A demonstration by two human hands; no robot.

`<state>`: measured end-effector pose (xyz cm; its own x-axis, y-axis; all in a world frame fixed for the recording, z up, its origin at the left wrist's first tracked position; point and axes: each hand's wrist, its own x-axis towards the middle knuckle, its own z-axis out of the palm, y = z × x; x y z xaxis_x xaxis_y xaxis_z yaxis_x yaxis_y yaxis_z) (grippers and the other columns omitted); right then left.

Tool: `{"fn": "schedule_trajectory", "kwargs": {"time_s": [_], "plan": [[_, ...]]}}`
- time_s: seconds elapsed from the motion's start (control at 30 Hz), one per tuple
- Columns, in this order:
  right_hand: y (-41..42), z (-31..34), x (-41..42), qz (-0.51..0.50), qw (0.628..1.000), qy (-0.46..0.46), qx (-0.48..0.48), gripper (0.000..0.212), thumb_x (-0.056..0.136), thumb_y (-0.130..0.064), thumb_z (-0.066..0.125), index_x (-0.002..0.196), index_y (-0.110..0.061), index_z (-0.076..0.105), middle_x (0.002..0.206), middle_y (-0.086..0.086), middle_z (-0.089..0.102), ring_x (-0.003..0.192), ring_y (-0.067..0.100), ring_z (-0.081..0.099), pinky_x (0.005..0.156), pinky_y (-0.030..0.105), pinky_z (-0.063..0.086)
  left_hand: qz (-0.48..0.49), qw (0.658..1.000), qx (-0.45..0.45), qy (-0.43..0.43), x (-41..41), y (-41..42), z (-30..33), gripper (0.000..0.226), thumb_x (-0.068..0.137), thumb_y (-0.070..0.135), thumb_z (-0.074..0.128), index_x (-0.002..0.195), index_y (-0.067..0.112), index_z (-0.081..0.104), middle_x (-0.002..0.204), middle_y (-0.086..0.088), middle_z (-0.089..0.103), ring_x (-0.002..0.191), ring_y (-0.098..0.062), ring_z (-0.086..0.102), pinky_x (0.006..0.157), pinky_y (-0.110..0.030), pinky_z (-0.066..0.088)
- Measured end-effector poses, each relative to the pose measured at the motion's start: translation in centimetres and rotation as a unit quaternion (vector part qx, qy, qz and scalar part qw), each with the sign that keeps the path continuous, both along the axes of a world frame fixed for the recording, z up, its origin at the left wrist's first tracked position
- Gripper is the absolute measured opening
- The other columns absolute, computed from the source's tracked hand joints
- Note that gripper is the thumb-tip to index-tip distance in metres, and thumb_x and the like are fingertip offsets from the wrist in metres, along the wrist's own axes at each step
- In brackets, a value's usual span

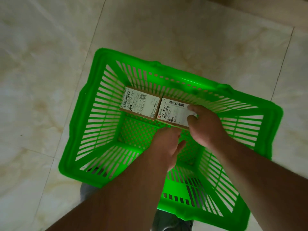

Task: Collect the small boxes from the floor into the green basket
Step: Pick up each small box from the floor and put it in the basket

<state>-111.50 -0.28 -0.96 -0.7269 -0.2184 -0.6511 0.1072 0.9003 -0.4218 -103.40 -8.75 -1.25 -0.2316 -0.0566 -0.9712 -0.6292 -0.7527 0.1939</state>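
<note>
Two small boxes: left box and right box end to end along green basket far wall; right hand fingers spread on right box, apparently ungripped; left hand open, empty.

Glossy green plastic on the slatted basket, perforated at its bottom and catching a bright sheen along the far rim. Inside the basket against the far wall, two matt brown cardboard boxes topped with smooth white paper shipping labels. Beneath the basket, polished cream marble-look floor tiles, faintly reflective.
</note>
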Motion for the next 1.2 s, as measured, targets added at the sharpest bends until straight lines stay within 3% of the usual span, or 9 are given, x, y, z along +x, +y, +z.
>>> {"fn": "schedule_trajectory", "kwargs": {"time_s": [0.1,0.17,0.33,0.5,0.57,0.73,0.83,0.97,1.2], "plan": [[0.6,2.6,1.5,-0.079,0.996,-0.04,-0.032,0.045,0.099,-0.016,0.049,0.144,-0.011,0.053,0.15,0.012,0.053,0.133,0.025,0.055,0.104,0.024,0.04,-0.105,0.993,-0.061,0.002,1.0,-0.8,3.1,0.055,0.097,0.011,0.058,0.15,0.015,0.044,0.146,-0.003,0.051,0.12,-0.017,0.056,0.107,-0.046,0.051],[0.8,4.9,2.8,-0.128,0.986,-0.078,-0.073,0.046,0.101,-0.016,0.049,0.146,-0.009,0.05,0.152,0.01,0.051,0.138,0.021,0.05,0.11,0.024,0.035,-0.193,0.976,-0.101,0.01,1.5,-1.3,5.3,0.07,0.095,0.021,0.061,0.159,0.019,0.032,0.159,-0.003,0.042,0.13,-0.019,0.054,0.112,-0.048,0.045],[1.2,12.2,6.5,-0.215,0.965,-0.114,-0.095,0.045,0.101,-0.023,0.051,0.146,-0.018,0.05,0.139,0.0,0.058,0.111,0.02,0.066,0.086,0.018,0.049,-0.336,0.93,-0.147,0.039,2.7,-1.5,11.7,0.048,0.088,0.032,0.064,0.135,0.023,0.057,0.122,0.009,0.055,0.123,-0.016,0.052,0.115,-0.052,0.041],[2.8,18.3,12.5,-0.35,0.92,-0.125,-0.128,0.051,0.101,-0.031,0.053,0.148,-0.013,0.048,0.155,0.002,0.047,0.141,0.016,0.043,0.117,0.029,0.03,-0.436,0.884,-0.147,0.085,5.4,-0.6,17.1,0.081,0.08,0.039,0.069,0.153,0.015,0.043,0.157,-0.005,0.046,0.139,-0.024,0.051,0.114,-0.047,0.045],[4.1,20.3,16.0,-0.386,0.906,-0.119,-0.128,0.039,0.101,-0.036,0.051,0.134,-0.016,0.058,0.131,-0.007,0.059,0.129,0.017,0.049,0.111,0.033,0.035,-0.485,0.856,-0.151,0.093,7.2,-0.3,19.4,0.09,0.066,0.048,0.068,0.148,0.016,0.048,0.152,-0.01,0.052,0.135,-0.025,0.055,0.111,-0.048,0.047],[7.0,24.6,25.5,-0.485,0.862,-0.093,-0.111,0.025,0.098,-0.04,0.05,0.102,-0.02,0.065,0.093,-0.009,0.056,0.096,0.019,0.05,0.085,0.034,0.044,-0.576,0.8,-0.127,0.112,12.3,1.7,24.2,0.059,0.097,0.023,0.063,0.153,0.015,0.043,0.152,-0.006,0.051,0.135,-0.021,0.053,0.115,-0.045,0.042],[9.5,25.8,31.5,-0.563,0.812,-0.103,-0.115,0.04,0.1,-0.037,0.053,0.137,-0.021,0.059,0.134,-0.007,0.059,0.129,0.015,0.053,0.107,0.027,0.038,-0.63,0.759,-0.11,0.121,16.2,4.2,24.9,0.056,0.099,0.016,0.061,0.152,0.014,0.044,0.153,-0.005,0.051,0.129,-0.016,0.055,0.114,-0.043,0.044],[13.2,25.8,39.3,-0.591,0.789,-0.127,-0.107,0.014,0.103,-0.034,0.047,0.094,-0.045,0.046,0.112,-0.018,0.049,0.109,0.011,0.045,0.1,0.028,0.037,-0.67,0.723,-0.106,0.126,21.6,8.1,25.9,0.067,0.09,0.031,0.066,0.152,0.022,0.044,0.151,0.002,0.053,0.131,-0.014,0.054,0.115,-0.043,0.042],[18.9,25.9,53.3,-0.671,0.717,-0.153,-0.109,0.007,0.1,-0.039,0.046,0.105,-0.035,0.047,0.114,-0.003,0.056,0.1,0.017,0.053,0.1,0.042,0.048,-0.729,0.668,-0.097,0.114,32.0,15.4,26.4,0.063,0.094,0.025,0.066,0.153,0.018,0.044,0.151,0.001,0.053,0.131,-0.015,0.054,0.116,-0.044,0.041]]}}
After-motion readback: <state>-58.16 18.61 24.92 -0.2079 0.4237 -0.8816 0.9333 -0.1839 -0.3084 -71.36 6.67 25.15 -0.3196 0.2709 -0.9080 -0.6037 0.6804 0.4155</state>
